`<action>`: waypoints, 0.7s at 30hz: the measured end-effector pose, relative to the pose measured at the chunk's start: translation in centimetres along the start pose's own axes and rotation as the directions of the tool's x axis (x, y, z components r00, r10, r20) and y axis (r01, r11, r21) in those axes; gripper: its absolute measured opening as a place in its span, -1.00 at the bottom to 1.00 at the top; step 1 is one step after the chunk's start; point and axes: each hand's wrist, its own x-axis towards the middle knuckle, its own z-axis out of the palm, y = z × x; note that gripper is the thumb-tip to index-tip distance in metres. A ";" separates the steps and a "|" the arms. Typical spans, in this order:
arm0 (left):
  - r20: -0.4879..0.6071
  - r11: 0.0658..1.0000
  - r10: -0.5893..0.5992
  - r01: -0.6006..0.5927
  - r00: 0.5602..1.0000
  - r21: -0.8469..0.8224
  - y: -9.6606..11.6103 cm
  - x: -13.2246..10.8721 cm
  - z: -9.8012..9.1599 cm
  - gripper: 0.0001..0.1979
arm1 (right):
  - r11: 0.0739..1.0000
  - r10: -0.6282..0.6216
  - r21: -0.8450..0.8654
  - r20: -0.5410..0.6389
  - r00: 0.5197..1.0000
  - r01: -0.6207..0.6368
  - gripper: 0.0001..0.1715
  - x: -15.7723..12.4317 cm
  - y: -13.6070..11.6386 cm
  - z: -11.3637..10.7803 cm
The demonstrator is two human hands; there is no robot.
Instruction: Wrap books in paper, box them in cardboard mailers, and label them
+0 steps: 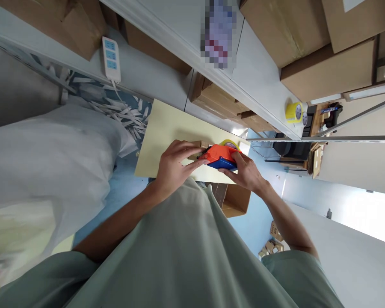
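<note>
Above the pale yellow tabletop (160,128), an orange and blue tape dispenser (220,155) is held between both hands. My right hand (246,171) is closed round its right end, with the thumb on the orange side. At the dispenser's dark left end, my left hand (176,167) closes its thumb and fingertips on it; whether they also pinch the tape's end is too small to tell. A yellow tape roll (231,143) shows just behind the dispenser. Partly hidden behind my left fingers is a small cardboard box (197,145).
A grey shelf (256,72) spans the far side, bearing cardboard boxes (285,30) and another yellow tape roll (294,112). To the left are a white power strip (111,59), paper strips (125,113) and a large whitish bag (51,149). An open carton (237,199) stands below the table.
</note>
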 end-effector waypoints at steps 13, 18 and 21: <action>0.500 0.707 -0.440 0.631 0.746 -0.319 -3.2 1.7 -0.3 -0.46 | 0.965 0.225 0.054 0.325 0.919 -0.255 -0.43 1.3 -1.1 -2.1; 0.499 0.542 -0.535 0.730 0.682 -0.416 -5.7 -0.1 3.0 -0.39 | 0.942 0.305 0.003 0.416 0.857 -0.336 -0.39 1.8 -1.3 -1.9; 0.512 0.488 -0.569 0.766 0.643 -0.419 -6.0 -1.4 4.7 -0.39 | 0.932 0.333 -0.042 0.486 0.808 -0.360 -0.38 2.0 -1.4 -2.3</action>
